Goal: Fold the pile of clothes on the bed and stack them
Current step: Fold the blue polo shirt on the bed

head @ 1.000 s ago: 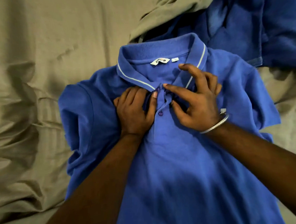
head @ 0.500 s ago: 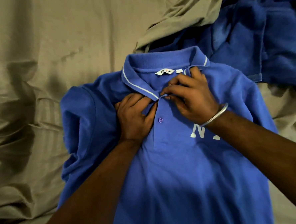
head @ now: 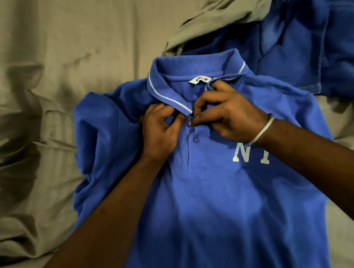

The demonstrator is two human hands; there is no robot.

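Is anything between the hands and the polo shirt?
No. The left hand and right hand both already pinch the polo shirt at its collar, with nothing between.

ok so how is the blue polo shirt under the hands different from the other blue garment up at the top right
The blue polo shirt lies spread front-up; the blue garment behind it is crumpled in a heap. The polo shows its white-trimmed collar, label and white letters; the heap shows no collar or print. Both hands, left hand and right hand, pinch the polo at its placket; nothing touches the heap. Both are blue and lie on the tan bedsheet.
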